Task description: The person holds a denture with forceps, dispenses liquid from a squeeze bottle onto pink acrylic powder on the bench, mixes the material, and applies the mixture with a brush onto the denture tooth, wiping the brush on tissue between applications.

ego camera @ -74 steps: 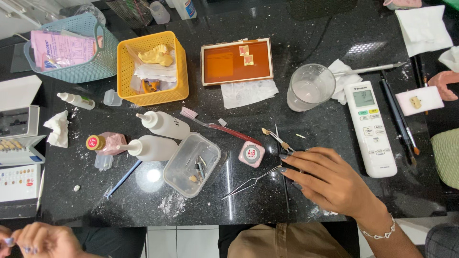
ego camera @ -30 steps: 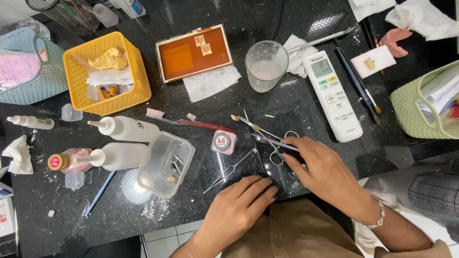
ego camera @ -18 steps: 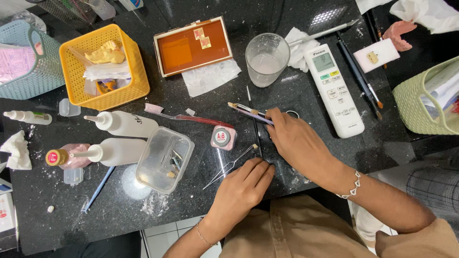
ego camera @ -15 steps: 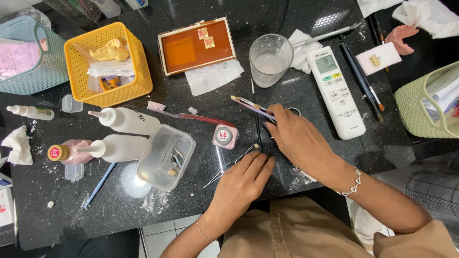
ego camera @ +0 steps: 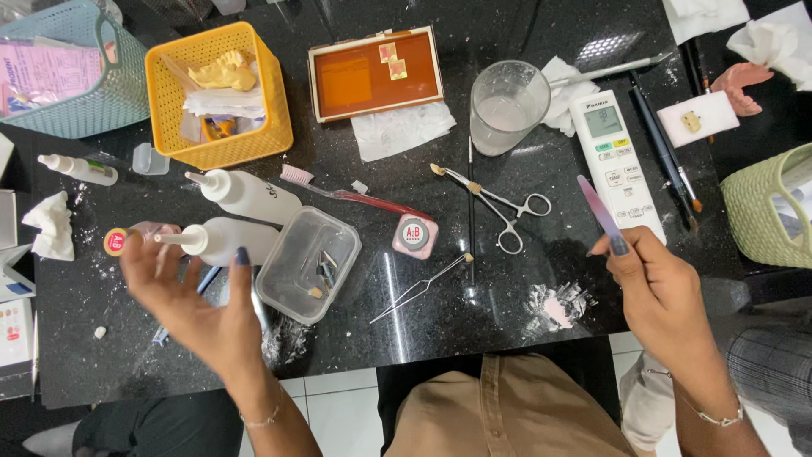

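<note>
Thin flat lilac-and-pink nail-file-like tool (ego camera: 599,206): held upright-tilted in the right hand (ego camera: 664,296), pinched between thumb and fingertips at its lower end, raised above the black speckled stone tabletop (ego camera: 474,313) just beside the white remote control (ego camera: 615,161). Right grip closed on the tool. Left hand (ego camera: 190,296): fingers spread wide, palm up, nothing in its grip; it hovers over the lower-left tabletop, in front of a white squeeze bottle with a pointed nozzle (ego camera: 222,240) and next to a clear rectangular plastic container (ego camera: 308,264) with small metal bits inside. Between the hands: thin metal tweezers (ego camera: 420,289), a small pink square box (ego camera: 414,236), steel scissor-handled forceps (ego camera: 495,200). Farther back: a red-handled toothbrush (ego camera: 351,195), a clear glass of cloudy liquid (ego camera: 509,107), an orange tray in a white frame (ego camera: 376,74), a yellow plastic basket (ego camera: 218,93).
</note>
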